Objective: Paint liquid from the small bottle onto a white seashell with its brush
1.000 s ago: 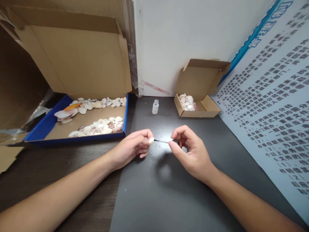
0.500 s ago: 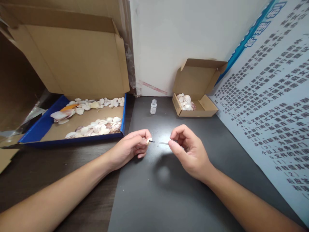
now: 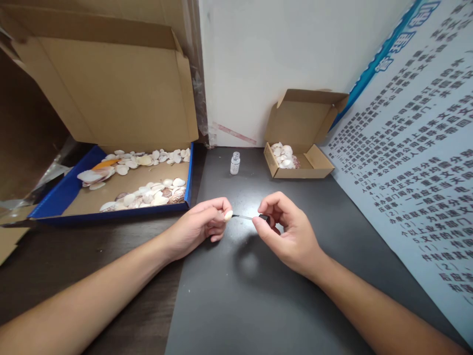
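Observation:
Between the thumb and fingers of my left hand is a small cream seashell. My right hand pinches the black cap of a thin-stemmed brush. The brush's dark tip points left and is at the shell's edge; whether it touches cannot be made out. Both hands are raised over the dark grey mat. Beyond them a small clear glass bottle with a white label stands upright, its mouth uncovered.
At left lies an open blue-edged cardboard box with several seashells in two groups. A smaller open cardboard box at back right holds white shells. A printed sheet covers the right side; a white panel stands behind.
My right fingers have shifted slightly left and turned, and the brush's black cap now shows. The shell in my left hand has turned a little, showing more of its face.

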{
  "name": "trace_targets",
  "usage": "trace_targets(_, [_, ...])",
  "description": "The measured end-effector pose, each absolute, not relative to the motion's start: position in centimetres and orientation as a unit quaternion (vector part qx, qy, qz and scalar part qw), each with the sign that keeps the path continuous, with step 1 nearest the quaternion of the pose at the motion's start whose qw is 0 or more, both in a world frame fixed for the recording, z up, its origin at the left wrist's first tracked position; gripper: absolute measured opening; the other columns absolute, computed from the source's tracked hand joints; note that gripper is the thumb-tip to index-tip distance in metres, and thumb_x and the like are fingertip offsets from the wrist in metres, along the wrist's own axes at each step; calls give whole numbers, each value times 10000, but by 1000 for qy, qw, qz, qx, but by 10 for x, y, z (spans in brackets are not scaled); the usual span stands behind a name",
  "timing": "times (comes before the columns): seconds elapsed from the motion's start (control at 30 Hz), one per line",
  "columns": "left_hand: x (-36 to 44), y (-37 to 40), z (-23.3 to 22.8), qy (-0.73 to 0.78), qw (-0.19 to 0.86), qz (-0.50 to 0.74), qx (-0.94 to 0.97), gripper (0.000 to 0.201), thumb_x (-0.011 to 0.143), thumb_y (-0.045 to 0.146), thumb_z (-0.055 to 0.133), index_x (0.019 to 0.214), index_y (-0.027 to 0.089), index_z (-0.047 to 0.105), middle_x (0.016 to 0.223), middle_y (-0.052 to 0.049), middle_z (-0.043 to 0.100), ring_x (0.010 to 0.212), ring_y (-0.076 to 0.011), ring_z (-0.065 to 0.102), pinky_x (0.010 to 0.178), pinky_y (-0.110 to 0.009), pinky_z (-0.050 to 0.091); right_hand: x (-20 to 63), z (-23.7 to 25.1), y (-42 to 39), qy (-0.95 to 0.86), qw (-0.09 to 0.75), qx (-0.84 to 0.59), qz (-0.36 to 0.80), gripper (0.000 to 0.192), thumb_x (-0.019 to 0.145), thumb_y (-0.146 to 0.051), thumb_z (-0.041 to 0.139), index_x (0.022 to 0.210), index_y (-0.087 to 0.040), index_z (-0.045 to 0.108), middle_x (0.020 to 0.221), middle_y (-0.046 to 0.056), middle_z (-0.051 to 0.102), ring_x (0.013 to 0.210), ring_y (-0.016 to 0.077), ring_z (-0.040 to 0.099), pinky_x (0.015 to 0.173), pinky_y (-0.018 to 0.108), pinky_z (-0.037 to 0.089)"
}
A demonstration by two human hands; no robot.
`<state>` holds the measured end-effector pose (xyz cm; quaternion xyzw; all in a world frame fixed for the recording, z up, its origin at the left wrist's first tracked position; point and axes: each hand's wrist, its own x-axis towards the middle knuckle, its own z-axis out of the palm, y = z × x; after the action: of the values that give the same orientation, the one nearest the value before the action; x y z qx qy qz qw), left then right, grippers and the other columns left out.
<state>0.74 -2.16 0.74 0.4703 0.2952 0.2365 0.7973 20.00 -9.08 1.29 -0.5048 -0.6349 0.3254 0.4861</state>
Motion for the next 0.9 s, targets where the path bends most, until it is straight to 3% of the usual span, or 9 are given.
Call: trace_targets(0.9, [7, -19, -2, 263, 775, 224, 528, 253, 867, 359, 649, 792, 193, 472, 560, 96, 307, 513, -75, 228, 494, -208, 284, 202, 14, -94, -640, 504, -485, 318, 119, 871, -199, 603, 892, -247, 496, 647, -79, 410, 510, 98, 394, 465, 233, 337])
